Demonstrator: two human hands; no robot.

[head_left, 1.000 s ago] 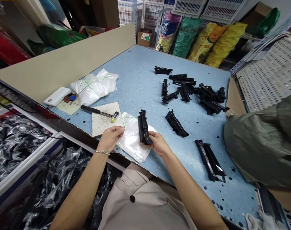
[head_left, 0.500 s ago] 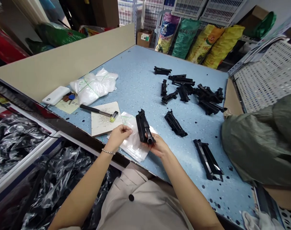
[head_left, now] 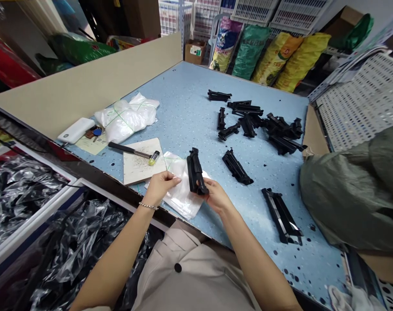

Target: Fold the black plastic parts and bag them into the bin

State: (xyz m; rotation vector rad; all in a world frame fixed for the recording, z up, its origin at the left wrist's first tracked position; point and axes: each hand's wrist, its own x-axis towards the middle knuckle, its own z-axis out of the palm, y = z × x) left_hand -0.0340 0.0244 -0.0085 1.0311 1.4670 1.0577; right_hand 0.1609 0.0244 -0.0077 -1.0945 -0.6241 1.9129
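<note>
My right hand point(head_left: 216, 195) is closed round the lower end of a black folding bracket point(head_left: 195, 172), a long part with hinged pieces. The bracket is held tilted above a stack of clear plastic bags point(head_left: 183, 205) at the table's near edge. My left hand point(head_left: 162, 186), wearing a bracelet, has thumb and forefinger pinched at the top clear bag, left of the bracket. Two more black brackets lie to the right, one nearer point(head_left: 282, 216) and one farther point(head_left: 237, 167). A pile of black brackets point(head_left: 282, 131) rests farther back.
A hammer point(head_left: 128, 149) lies on a white board point(head_left: 140, 168) at the left. Behind it are a tied bundle of clear bags point(head_left: 123, 119), a white power bank point(head_left: 76, 130) and keys. A dark green sack point(head_left: 355, 190) bulges over the right edge. Crates of black wrapped items point(head_left: 73, 242) stand below left.
My left hand has moved right over the bag stack, its fingertips still pinched. The bracket in my right hand turned and tilted, then turned back.
</note>
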